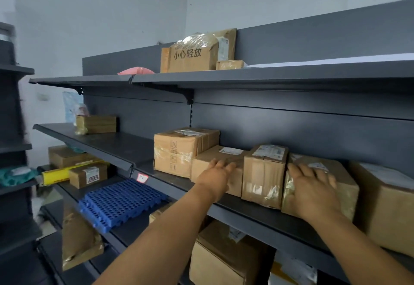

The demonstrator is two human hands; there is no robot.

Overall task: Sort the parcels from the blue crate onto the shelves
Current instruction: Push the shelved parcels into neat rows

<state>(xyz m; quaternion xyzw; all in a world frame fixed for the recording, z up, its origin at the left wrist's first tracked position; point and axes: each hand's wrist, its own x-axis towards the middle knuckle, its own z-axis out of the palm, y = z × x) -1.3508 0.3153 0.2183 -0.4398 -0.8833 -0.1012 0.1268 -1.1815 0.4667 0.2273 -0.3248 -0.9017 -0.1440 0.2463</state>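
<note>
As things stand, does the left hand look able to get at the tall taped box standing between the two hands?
Probably yes. The left hand rests on the low box right beside the tall taped box, whose front and top face the person with nothing covering them.

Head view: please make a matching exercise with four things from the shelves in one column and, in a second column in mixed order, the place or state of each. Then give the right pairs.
Things:
1. pink bag
2. blue plastic grid
3. box with black handwriting
4. low box

Places or states:
A. under the left hand
B. top shelf, right of the pink bag
C. top shelf, far left
D. lower shelf, sticking out over the front edge

Pairs: 1-C, 2-D, 3-B, 4-A
</note>
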